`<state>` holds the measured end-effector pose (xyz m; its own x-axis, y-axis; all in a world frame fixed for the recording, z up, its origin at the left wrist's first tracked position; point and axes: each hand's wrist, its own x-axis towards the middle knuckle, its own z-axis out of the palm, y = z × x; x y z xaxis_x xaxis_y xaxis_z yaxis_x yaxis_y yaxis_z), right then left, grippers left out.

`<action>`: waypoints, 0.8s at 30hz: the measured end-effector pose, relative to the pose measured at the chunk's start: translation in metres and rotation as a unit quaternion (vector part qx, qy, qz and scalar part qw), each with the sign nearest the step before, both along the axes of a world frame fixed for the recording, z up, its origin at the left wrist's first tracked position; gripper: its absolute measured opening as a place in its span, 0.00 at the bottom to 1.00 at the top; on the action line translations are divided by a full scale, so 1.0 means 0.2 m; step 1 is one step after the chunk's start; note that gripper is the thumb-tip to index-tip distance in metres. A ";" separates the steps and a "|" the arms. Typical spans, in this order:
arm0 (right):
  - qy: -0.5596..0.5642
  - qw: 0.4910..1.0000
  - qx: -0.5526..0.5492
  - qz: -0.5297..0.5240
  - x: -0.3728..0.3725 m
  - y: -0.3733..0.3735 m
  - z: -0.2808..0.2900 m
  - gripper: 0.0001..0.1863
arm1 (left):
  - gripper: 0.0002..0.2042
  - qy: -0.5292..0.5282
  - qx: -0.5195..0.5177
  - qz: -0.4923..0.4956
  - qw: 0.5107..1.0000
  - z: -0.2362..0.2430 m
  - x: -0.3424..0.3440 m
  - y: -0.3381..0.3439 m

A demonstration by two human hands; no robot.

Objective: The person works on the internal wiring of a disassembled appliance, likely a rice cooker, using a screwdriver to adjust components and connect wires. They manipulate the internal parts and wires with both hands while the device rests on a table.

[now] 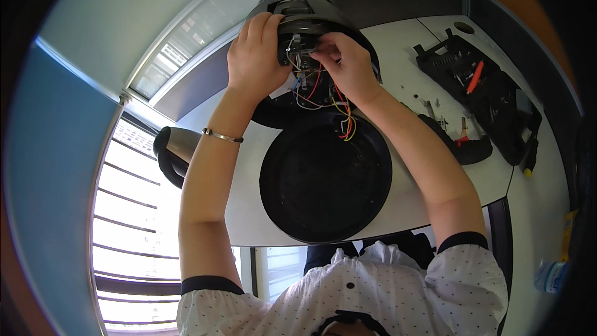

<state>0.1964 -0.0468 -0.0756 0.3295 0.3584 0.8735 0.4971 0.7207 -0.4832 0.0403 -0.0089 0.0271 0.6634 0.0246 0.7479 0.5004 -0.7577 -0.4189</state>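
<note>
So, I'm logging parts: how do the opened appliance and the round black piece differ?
The opened appliance has exposed wires; the round black piece looks mostly plain. The left hand and right hand are on the appliance, not the piece. The appliance sits farther back than the piece. Both are largely dark.

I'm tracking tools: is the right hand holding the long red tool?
No, the long red tool lies on the black case, apart from the right hand.
</note>
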 end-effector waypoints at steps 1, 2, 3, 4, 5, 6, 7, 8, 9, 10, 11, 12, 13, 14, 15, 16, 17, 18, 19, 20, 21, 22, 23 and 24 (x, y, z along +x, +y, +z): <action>-0.002 1.000 0.005 -0.005 0.00 0.00 0.00 0.13 | 0.33 0.002 -0.004 0.002 1.000 0.00 0.00 0.00; -0.005 1.000 0.010 -0.009 0.00 0.01 0.00 0.14 | 0.33 0.002 -0.002 -0.001 1.000 0.00 0.00 0.00; -0.007 1.000 0.016 -0.014 0.00 0.01 0.00 0.14 | 0.32 0.002 0.000 -0.003 1.000 0.01 0.00 0.00; -0.006 1.000 0.021 -0.017 0.00 0.01 -0.01 0.14 | 0.32 0.001 0.002 -0.005 1.000 0.00 0.00 0.00; -0.004 0.999 0.027 -0.020 0.00 0.02 -0.01 0.14 | 0.32 0.000 0.006 -0.009 1.000 0.00 0.00 0.00; -0.003 0.999 0.033 -0.023 0.00 0.02 -0.01 0.13 | 0.31 -0.001 0.010 -0.014 1.000 0.00 0.01 0.00; -0.006 0.999 0.031 -0.027 0.00 0.02 -0.01 0.13 | 0.31 -0.002 0.013 -0.018 1.000 0.00 0.01 0.00; -0.009 0.999 0.030 -0.032 0.00 0.01 0.00 0.13 | 0.31 -0.002 0.013 -0.018 1.000 0.00 0.00 0.00; -0.013 0.999 0.028 -0.036 -0.01 0.01 0.00 0.13 | 0.30 -0.002 0.013 -0.018 1.000 0.00 0.00 0.00; -0.016 0.999 0.031 -0.041 -0.01 0.01 0.00 0.13 | 0.30 -0.003 0.013 -0.019 1.000 0.00 0.00 0.00; -0.018 0.998 0.033 -0.045 -0.01 0.01 0.00 0.13 | 0.30 -0.004 0.012 -0.020 1.000 0.00 0.00 0.00; -0.021 0.998 0.036 -0.049 -0.01 0.02 -0.01 0.13 | 0.30 -0.005 0.012 -0.022 1.000 0.00 0.00 0.00; -0.015 0.997 0.051 -0.049 -0.01 0.02 -0.01 0.12 | 0.30 -0.007 0.012 -0.022 1.000 0.00 0.00 0.00; -0.009 0.997 0.066 -0.048 -0.02 0.03 -0.01 0.12 | 0.31 -0.009 0.014 -0.022 1.000 0.00 0.00 0.00; -0.002 0.996 0.082 -0.048 -0.03 0.04 0.00 0.11 | 0.32 -0.010 0.017 -0.021 1.000 0.00 0.00 0.00; -0.001 0.996 0.074 -0.043 -0.03 0.04 0.00 0.12 | 0.33 -0.013 0.019 -0.020 1.000 0.00 0.00 0.00; 0.001 0.997 0.067 -0.038 -0.03 0.03 0.00 0.12 | 0.33 -0.014 0.017 -0.017 1.000 0.00 0.00 0.00; 0.002 0.998 0.059 -0.033 -0.03 0.02 0.00 0.12 | 0.33 -0.015 0.016 -0.015 1.000 -0.01 0.00 0.01; -0.001 0.997 0.063 -0.032 -0.03 0.02 0.00 0.12 | 0.33 -0.015 0.014 -0.012 1.000 -0.01 -0.01 0.01; -0.005 0.997 0.068 -0.030 -0.03 0.03 0.00 0.12 | 0.33 -0.016 0.013 -0.010 1.000 -0.01 -0.01 0.00; -0.008 0.997 0.072 -0.029 -0.03 0.03 -0.01 0.12 | 0.33 -0.017 0.012 -0.008 1.000 -0.01 -0.01 0.00; -0.011 0.997 0.066 -0.031 -0.03 0.03 -0.01 0.12 | 0.33 -0.018 0.011 -0.007 1.000 0.00 -0.01 0.00; -0.013 0.998 0.061 -0.033 -0.03 0.03 -0.01 0.12 | 0.33 -0.018 0.012 -0.007 1.000 0.00 -0.01 0.00; -0.016 0.998 0.056 -0.035 -0.03 0.03 -0.01 0.12 | 0.33 -0.019 0.012 -0.008 1.000 0.00 -0.01 0.00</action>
<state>0.1905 -0.0409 -0.0772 0.3224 0.2355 0.9168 0.5617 0.7320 -0.3856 0.0383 -0.0094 0.0264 0.6343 -0.0036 0.7731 0.5050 -0.7552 -0.4179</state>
